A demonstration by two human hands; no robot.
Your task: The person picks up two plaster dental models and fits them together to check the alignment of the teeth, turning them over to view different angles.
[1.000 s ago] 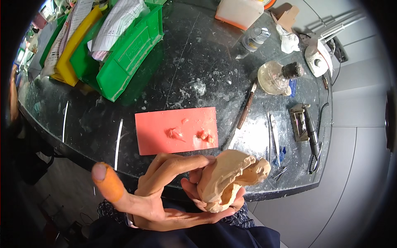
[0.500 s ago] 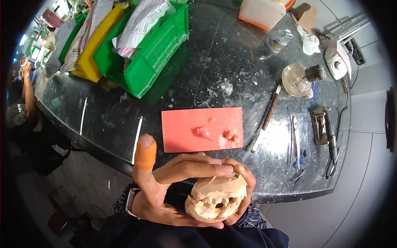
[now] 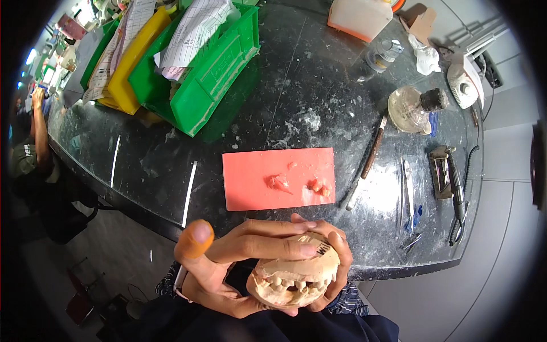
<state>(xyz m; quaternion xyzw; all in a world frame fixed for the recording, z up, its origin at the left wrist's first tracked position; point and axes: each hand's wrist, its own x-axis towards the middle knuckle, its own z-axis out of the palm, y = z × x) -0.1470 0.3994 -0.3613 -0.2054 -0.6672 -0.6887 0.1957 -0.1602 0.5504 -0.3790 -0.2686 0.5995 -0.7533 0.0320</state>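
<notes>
A pair of cream plaster dental models (image 3: pixel 296 276), upper and lower set together with teeth facing me, is held over my lap at the bench edge. My left hand (image 3: pixel 228 265) lays its fingers over the top of the upper model, its thumb in an orange covering sticking up away from it. Around the right side of the models wraps my right hand (image 3: pixel 337 256). Gaps show between some of the teeth. Just beyond, a flat pink wax sheet (image 3: pixel 250 176) lies on the bench with lumps of pink wax (image 3: pixel 279 182) on it; one lump seems to hold small teeth.
Right of the wax lie a brown-handled knife (image 3: pixel 374 149), metal instruments (image 3: pixel 408 191) and a black handpiece (image 3: pixel 456 188). A glass spirit burner (image 3: pixel 407 108) stands behind them. Green (image 3: pixel 211 85) and yellow (image 3: pixel 122 85) bins with papers stand far left. Another person's arm (image 3: pixel 40 125) shows beyond.
The models have tipped so more of the upper one's top shows, with dark writing on it. My left thumb has moved lower and bent toward me.
</notes>
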